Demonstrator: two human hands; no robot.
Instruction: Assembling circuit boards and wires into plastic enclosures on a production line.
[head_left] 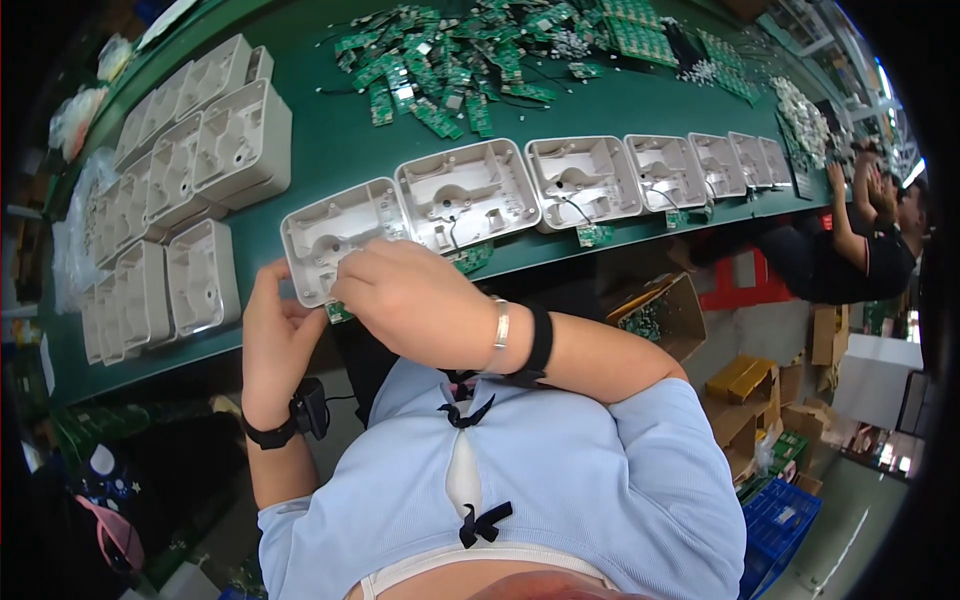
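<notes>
Shirt [540,430]: nearest of all, light blue with black bows, on the near side of the case.
Case [318,220]: a pale, open, compartmented shell at the near edge of the green table [325,145], left end of its row, between the two hands.
Left hand [277,325]: partly curled about the case's near-left corner, seemingly steadying it; I can't tell how firmly it grips.
Right hand [410,300]: bent over the case's near right part, fingers bunched together; whatever they pinch is hidden from me.
Board [339,313]: a small green piece showing at the case's near edge, just beside the left fingers.
Row [430,190]: more open cases running off to the right of the case, green boards [594,236] hanging by the first few on thin dark wires.
Heap [430,75]: loose green boards, beyond the case.
Stacks [240,150]: further shells, left of the case.
Co-worker [865,240]: well to the right of the case, arms raised to the table.
Handwork: I'd judge this is fitting, a board or its wire being settled at the case.
Next move: probably calls for a steady corner, light fingertips and no tug on any wire.
</notes>
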